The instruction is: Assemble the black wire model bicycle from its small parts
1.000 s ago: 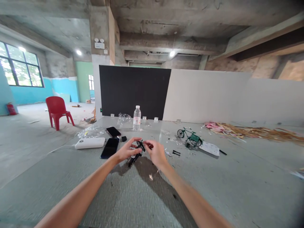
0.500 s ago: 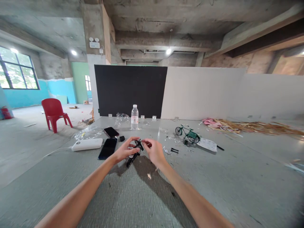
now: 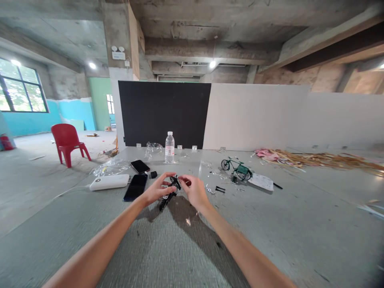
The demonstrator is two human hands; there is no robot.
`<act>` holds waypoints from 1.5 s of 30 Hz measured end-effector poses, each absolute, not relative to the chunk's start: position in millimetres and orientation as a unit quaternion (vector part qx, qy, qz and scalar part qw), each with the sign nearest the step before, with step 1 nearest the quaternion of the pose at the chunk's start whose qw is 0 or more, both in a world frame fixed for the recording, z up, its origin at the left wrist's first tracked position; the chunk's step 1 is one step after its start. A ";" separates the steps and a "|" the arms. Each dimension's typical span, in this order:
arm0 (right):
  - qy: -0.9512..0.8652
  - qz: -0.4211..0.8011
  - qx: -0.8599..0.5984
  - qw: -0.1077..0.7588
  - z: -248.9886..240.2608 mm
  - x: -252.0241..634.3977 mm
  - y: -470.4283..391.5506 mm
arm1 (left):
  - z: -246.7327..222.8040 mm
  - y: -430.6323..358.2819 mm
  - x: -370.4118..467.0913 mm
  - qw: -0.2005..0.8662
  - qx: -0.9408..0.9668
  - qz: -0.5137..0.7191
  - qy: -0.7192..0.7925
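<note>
A small black model bicycle (image 3: 165, 201) is held tilted just above the grey table, its lower wheel toward me. My left hand (image 3: 158, 189) grips its upper part between thumb and fingers. At the same upper end my right hand (image 3: 193, 189) pinches with thumb and forefinger; what sits in that pinch is too small to make out. To the right of my hands lie two thin black wrench-like pieces (image 3: 220, 189) and some small silvery parts (image 3: 210, 189). Farther right stands a green model bicycle (image 3: 237, 169) with a dark green load at its rear.
On the left lie a white power bank (image 3: 109, 182) with a cable, two phones (image 3: 135, 187) and clear plastic wrapping (image 3: 111, 167). A water bottle (image 3: 169, 148) stands behind my hands. A white printed sheet (image 3: 261, 182) lies beside the green bicycle. A red chair (image 3: 67, 140) stands beyond the table.
Both hands keep nearly the same pose around the black model bicycle. The whole view has shifted very slightly; nothing on the table has visibly moved.
</note>
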State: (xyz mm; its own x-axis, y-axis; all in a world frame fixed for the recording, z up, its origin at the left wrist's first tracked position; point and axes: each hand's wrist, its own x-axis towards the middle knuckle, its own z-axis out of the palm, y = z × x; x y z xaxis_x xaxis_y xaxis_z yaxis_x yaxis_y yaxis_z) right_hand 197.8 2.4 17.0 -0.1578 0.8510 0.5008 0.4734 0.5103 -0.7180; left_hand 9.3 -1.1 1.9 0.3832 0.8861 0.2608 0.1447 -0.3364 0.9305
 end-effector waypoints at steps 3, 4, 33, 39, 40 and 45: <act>-0.734 0.206 -0.451 0.464 17.3 197.1 1.8 | 2.6 -1.5 9.3 0.443 0.704 0.418 0.365; -0.734 0.207 -0.452 0.464 17.3 196.8 1.6 | 2.8 -1.7 9.3 0.442 0.705 0.417 0.365; -0.651 0.338 -0.470 0.492 1.7 193.3 10.6 | 6.0 -4.3 10.6 0.442 0.705 0.415 0.367; -0.647 0.358 -0.462 0.490 4.9 193.9 7.2 | 3.0 -2.5 9.1 0.428 0.711 0.422 0.365; -0.641 0.368 -0.461 0.491 5.8 193.5 6.2 | 2.5 -2.1 9.0 0.425 0.713 0.423 0.364; -0.642 0.379 -0.457 0.485 7.4 192.1 3.7 | 3.0 -1.8 10.5 0.426 0.712 0.423 0.365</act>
State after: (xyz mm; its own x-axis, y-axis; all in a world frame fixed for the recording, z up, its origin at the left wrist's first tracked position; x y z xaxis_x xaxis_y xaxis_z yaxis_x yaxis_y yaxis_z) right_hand 192.1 3.7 7.4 -0.1111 0.9543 0.2774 0.2192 0.2958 -0.9298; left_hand 10.5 -1.8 3.0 0.3762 0.8798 0.2905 0.1592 -0.3703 0.9152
